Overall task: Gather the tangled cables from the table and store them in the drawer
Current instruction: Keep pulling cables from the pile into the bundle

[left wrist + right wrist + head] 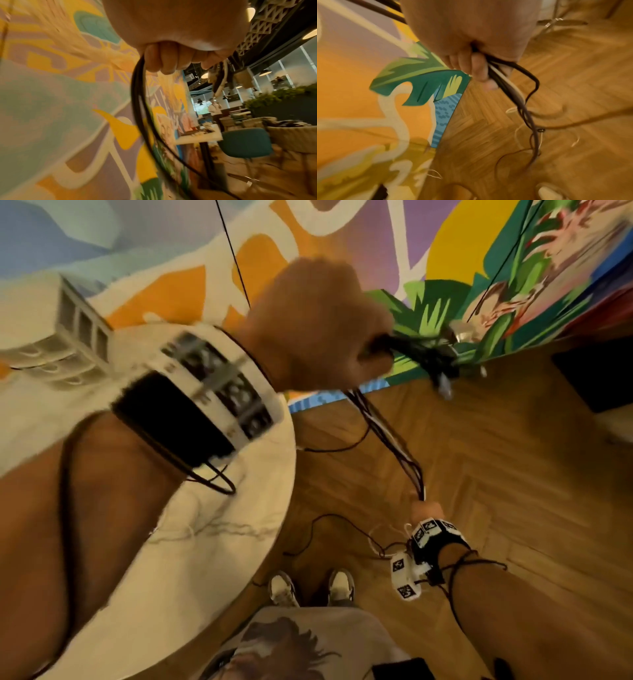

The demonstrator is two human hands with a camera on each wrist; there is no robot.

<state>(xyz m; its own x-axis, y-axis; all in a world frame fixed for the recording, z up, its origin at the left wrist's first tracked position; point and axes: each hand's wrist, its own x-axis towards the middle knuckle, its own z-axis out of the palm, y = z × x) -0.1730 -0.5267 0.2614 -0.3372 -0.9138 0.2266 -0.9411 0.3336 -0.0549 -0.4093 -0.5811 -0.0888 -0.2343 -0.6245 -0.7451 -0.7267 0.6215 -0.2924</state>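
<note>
My left hand (318, 326) is raised high and grips one end of a bundle of black and white cables (387, 440); plug ends (435, 361) stick out past the fist. The bundle runs taut down to my right hand (428, 510), which grips it lower, over the floor. Loose cable ends (342, 529) dangle below that hand. In the left wrist view curled fingers (163, 59) close over black cables (139, 101). The right wrist view shows my right hand's fingers (477, 67) wrapped round black and white cables (513, 92). A white drawer unit (68, 337) stands at the far left.
A round white marble table (205, 542) lies under my left arm. The wooden parquet floor (513, 474) meets a painted mural wall (445, 251). My shoes (308, 587) stand beside the table. A teal chair (247, 142), other tables and people are farther off.
</note>
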